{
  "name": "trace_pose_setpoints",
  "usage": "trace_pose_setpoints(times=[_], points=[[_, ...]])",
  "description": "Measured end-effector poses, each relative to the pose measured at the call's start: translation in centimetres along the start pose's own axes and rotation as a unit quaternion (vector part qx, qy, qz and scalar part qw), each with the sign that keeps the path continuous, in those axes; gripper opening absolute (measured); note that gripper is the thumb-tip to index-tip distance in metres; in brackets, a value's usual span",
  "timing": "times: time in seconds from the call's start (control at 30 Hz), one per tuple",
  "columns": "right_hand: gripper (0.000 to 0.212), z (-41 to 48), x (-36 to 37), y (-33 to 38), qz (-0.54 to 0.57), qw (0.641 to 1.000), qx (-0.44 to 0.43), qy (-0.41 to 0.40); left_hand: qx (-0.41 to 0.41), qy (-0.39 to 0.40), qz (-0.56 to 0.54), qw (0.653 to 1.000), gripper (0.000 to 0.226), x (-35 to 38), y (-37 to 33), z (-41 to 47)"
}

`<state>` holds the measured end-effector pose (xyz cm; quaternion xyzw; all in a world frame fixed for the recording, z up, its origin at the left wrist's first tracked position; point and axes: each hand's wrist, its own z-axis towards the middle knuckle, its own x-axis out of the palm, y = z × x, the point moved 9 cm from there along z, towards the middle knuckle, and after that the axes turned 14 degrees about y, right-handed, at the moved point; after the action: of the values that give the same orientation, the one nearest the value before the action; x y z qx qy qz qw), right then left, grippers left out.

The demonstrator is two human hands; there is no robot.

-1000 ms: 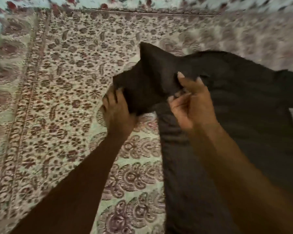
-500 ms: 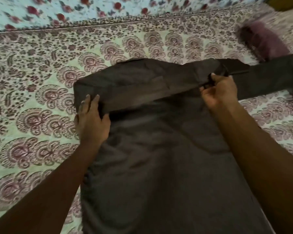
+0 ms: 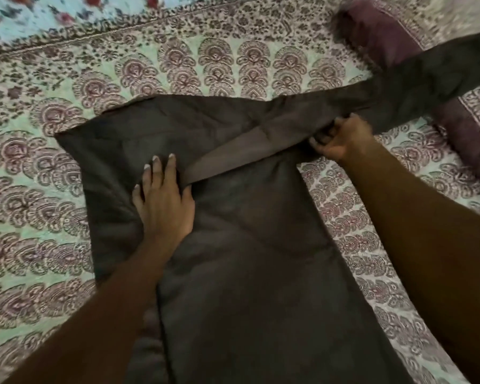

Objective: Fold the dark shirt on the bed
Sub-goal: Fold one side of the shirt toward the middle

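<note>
The dark shirt (image 3: 261, 245) lies spread on the patterned bed cover (image 3: 34, 189), its body running toward me. One sleeve is folded across the upper part as a lighter diagonal band. The other sleeve stretches away to the upper right. My left hand (image 3: 162, 198) rests on the shirt's left side with fingers spread, its thumb at the end of the folded band. My right hand (image 3: 341, 137) grips the fabric where the right sleeve meets the shoulder.
A maroon bolster pillow (image 3: 377, 31) lies at the upper right, partly under the outstretched sleeve. A light blue floral cloth (image 3: 25, 15) borders the far edge of the bed. Patterned cover shows on both sides of the shirt.
The left hand has moved right, from the shirt's left edge onto its body, carrying the folded sleeve's end inward. The right hand keeps its grip at the right shoulder.
</note>
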<state>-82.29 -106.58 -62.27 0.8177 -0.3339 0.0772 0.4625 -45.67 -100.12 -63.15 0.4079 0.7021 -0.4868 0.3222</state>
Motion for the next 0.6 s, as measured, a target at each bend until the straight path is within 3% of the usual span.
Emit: trace_pose_setpoints(times=[0.1,0.27,0.4,0.53,0.6], points=[[0.045,1.1,-1.4,0.2,0.013,1.0,-0.003,0.0,-0.013,0.009,0.022,1.0,0.065,1.3,-1.1,0.8],[0.032,1.5,-2.1,1.3,-0.013,0.999,-0.027,-0.023,0.002,0.011,0.051,0.999,0.065,2.4,-2.8,1.1],[0.048,0.6,-5.3,2.6,-0.13,0.977,-0.087,-0.144,0.002,0.066,0.106,0.992,0.071,3.8,-3.0,1.5],[0.056,0.7,-7.6,2.8,-0.22,0.954,-0.101,-0.175,0.014,0.108,0.141,0.984,0.078,4.5,-3.2,1.8],[0.062,-0.3,-7.3,3.1,-0.351,0.907,-0.108,-0.205,0.039,0.127,0.156,0.979,0.081,4.8,-3.5,1.7]])
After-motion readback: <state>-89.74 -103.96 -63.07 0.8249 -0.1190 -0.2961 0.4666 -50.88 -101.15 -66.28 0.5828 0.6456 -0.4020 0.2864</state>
